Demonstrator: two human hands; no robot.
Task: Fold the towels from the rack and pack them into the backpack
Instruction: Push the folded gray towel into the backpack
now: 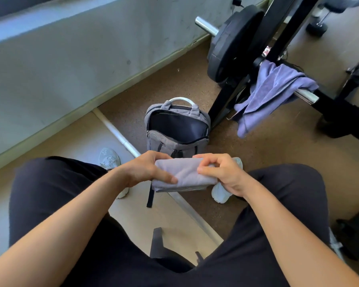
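Plainly, the left hand [147, 168] and right hand [220, 172] each pinched an end of the folded grey towel [187, 172], near the open backpack [177, 146] standing on the floor [174, 79]. A purple towel [274, 90] hung over the rack [282, 38], where a red-and-white label [266, 51] was too blurred to read.

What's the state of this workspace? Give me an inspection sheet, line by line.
Surface: brown floor.
Job's things: folded towel held between the knees; backpack upright on the floor, main compartment open; purple towel draped unfolded over the rack bar.
Clutter: white pipe lying on the floor.
Hands: left hand grips the folded towel's left end; right hand pinches its right end.
Cables: black plug with lead at the wall.
Surroundings: weight plate, dumbbell, grey wall.
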